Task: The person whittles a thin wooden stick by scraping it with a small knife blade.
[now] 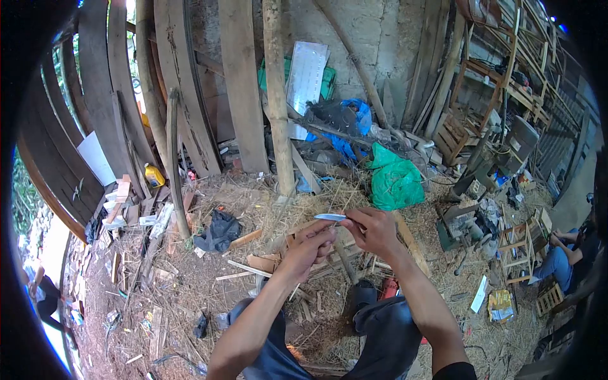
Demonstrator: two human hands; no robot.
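My right hand (375,234) is closed in a pinch on a small knife (329,216). Its pale, shiny blade points left, and the handle is hidden in the fingers. Just below and left of the blade, my left hand (308,254) has its fingers curled closed; whatever they hold, if anything, is hidden. The two hands are close together above my knees. Wood pieces (261,263) and straw lie on the ground beneath them.
A wooden post (277,95) stands ahead. A green plastic bag (396,180) and a black bag (218,231) lie on the littered ground. A yellow jug (154,176) is at the left. Another person (560,259) sits at the right near a small wooden frame (516,250).
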